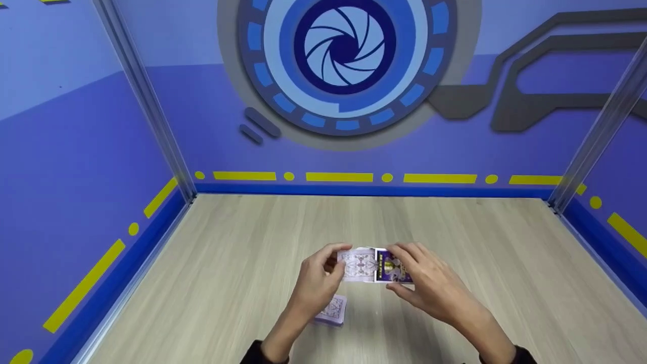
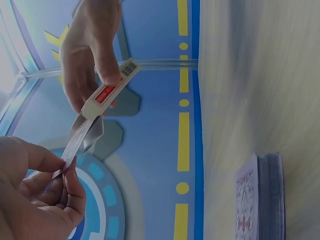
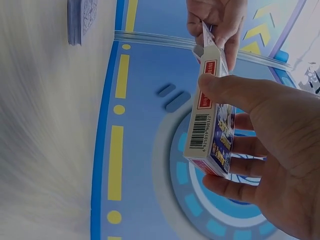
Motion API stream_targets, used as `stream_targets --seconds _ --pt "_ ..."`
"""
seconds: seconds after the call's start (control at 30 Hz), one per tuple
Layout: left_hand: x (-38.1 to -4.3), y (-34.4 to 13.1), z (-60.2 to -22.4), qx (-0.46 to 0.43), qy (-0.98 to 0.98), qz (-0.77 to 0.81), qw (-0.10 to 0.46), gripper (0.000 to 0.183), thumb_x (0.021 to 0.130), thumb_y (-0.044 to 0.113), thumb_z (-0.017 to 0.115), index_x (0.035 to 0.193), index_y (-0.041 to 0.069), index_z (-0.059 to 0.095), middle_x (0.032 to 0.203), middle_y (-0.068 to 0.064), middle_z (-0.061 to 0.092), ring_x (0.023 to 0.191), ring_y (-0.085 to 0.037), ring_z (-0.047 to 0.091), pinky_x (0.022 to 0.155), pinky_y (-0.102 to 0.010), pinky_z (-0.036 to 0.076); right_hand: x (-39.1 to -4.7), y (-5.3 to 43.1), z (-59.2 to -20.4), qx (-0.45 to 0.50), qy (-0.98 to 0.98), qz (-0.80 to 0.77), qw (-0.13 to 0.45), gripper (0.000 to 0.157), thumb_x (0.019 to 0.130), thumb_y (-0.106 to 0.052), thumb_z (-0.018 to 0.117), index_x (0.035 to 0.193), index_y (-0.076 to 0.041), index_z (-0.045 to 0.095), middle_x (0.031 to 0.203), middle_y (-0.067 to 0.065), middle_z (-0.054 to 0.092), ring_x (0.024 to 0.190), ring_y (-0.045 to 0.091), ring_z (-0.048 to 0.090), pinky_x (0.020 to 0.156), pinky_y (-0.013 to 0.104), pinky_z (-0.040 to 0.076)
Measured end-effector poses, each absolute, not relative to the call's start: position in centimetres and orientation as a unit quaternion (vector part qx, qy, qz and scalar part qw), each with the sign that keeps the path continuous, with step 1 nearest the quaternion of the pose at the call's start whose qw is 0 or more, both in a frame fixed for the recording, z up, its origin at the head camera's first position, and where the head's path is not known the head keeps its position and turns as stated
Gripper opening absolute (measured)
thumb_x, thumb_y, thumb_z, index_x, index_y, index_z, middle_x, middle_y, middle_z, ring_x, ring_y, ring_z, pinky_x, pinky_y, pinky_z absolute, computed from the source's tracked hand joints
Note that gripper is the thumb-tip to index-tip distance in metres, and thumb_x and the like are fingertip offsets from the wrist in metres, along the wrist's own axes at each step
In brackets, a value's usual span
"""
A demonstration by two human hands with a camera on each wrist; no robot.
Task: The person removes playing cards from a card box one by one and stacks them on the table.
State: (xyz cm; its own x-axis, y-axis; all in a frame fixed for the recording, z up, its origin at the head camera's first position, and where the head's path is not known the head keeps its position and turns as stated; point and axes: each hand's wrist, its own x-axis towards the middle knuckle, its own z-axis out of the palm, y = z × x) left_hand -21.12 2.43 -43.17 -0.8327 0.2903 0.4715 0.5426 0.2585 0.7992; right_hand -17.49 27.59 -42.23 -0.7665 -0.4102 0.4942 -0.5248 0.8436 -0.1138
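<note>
My right hand (image 1: 429,280) grips a small card box (image 3: 207,117), purple on its face, with a barcode and red label along its narrow side. Part of a playing card (image 1: 360,265) with a patterned back sticks out of the box's left end. Between thumb and fingers, my left hand (image 1: 319,278) pinches the outer end of that card. Whether more cards lie behind it cannot be told. A box flap (image 2: 94,134) hangs open beside the card. Both hands hold these above the table. A stack of cards (image 1: 333,309) with the same back lies below my left hand.
The wood-grain table (image 1: 242,242) reaches back to a blue printed wall (image 1: 354,162). Side walls with metal corner posts (image 1: 151,111) bound it left and right.
</note>
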Motion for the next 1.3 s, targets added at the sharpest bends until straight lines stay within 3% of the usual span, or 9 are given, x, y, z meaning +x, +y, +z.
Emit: stream_targets --seconds 0.13,0.33,0.47,0.7,0.87,1.07,1.3 --pt "-21.2 2.0 -43.0 -0.284 -0.812 -0.494 0.126 0.030 0.093 0.003 0.073 0.122 0.005 0.068 0.097 0.001 0.065 0.082 -0.014 0.059 0.070 -0.025 0.052 -17.5 27.8 -42.1 0.247 -0.934 0.121 0.230 0.072 0.079 -0.032 0.092 0.139 -0.011 0.059 0.129 0.007 0.063 0.115 0.025 0.061 0.090 0.048 0.056" --pt "-20.7 2.0 -42.9 -0.300 -0.886 -0.315 0.163 0.065 0.075 0.034 0.093 0.126 0.011 0.060 0.129 -0.003 0.052 0.114 -0.018 0.055 0.096 -0.035 0.051 -17.5 27.7 -42.2 0.251 -0.933 0.119 0.228 0.072 0.078 -0.030 0.092 0.138 -0.010 0.059 0.130 0.007 0.062 0.116 0.027 0.062 0.089 0.050 0.057" --pt "-20.4 2.4 -43.2 -0.291 -0.911 -0.227 0.182 0.076 0.067 0.045 0.095 0.122 0.010 0.056 0.135 -0.008 0.046 0.119 -0.023 0.051 0.101 -0.039 0.049 -17.4 27.5 -42.3 0.252 -0.935 0.121 0.217 0.072 0.078 -0.030 0.092 0.139 -0.011 0.059 0.130 0.005 0.062 0.116 0.025 0.061 0.090 0.049 0.057" --pt "-20.6 2.8 -43.9 -0.309 -0.902 -0.217 0.210 0.062 0.075 0.037 0.093 0.114 0.007 0.055 0.127 -0.007 0.047 0.106 -0.018 0.052 0.091 -0.032 0.053 -17.3 27.1 -42.5 0.257 -0.936 0.119 0.207 0.072 0.078 -0.029 0.092 0.140 -0.011 0.058 0.131 0.005 0.061 0.116 0.024 0.060 0.092 0.048 0.056" --pt "-20.7 3.1 -44.1 -0.334 -0.900 -0.186 0.208 0.065 0.079 0.034 0.091 0.127 0.006 0.056 0.123 -0.005 0.052 0.105 -0.015 0.055 0.092 -0.030 0.053 -17.4 27.0 -42.6 0.260 -0.935 0.120 0.208 0.072 0.078 -0.030 0.092 0.140 -0.010 0.058 0.131 0.006 0.061 0.117 0.025 0.061 0.093 0.048 0.056" --pt "-20.5 3.2 -44.3 -0.336 -0.906 -0.152 0.205 0.075 0.080 0.041 0.088 0.142 0.016 0.055 0.120 -0.001 0.054 0.105 -0.014 0.053 0.090 -0.030 0.051 -17.4 26.9 -42.7 0.261 -0.937 0.115 0.203 0.073 0.079 -0.032 0.091 0.140 -0.010 0.058 0.132 0.007 0.061 0.118 0.025 0.060 0.091 0.047 0.056" --pt "-20.9 2.4 -43.9 -0.336 -0.909 -0.148 0.197 0.071 0.080 0.039 0.088 0.141 0.017 0.058 0.122 -0.003 0.057 0.109 -0.017 0.056 0.090 -0.033 0.052 -17.4 27.2 -42.5 0.258 -0.937 0.120 0.204 0.072 0.080 -0.031 0.091 0.140 -0.010 0.058 0.132 0.007 0.061 0.117 0.026 0.061 0.090 0.049 0.057"
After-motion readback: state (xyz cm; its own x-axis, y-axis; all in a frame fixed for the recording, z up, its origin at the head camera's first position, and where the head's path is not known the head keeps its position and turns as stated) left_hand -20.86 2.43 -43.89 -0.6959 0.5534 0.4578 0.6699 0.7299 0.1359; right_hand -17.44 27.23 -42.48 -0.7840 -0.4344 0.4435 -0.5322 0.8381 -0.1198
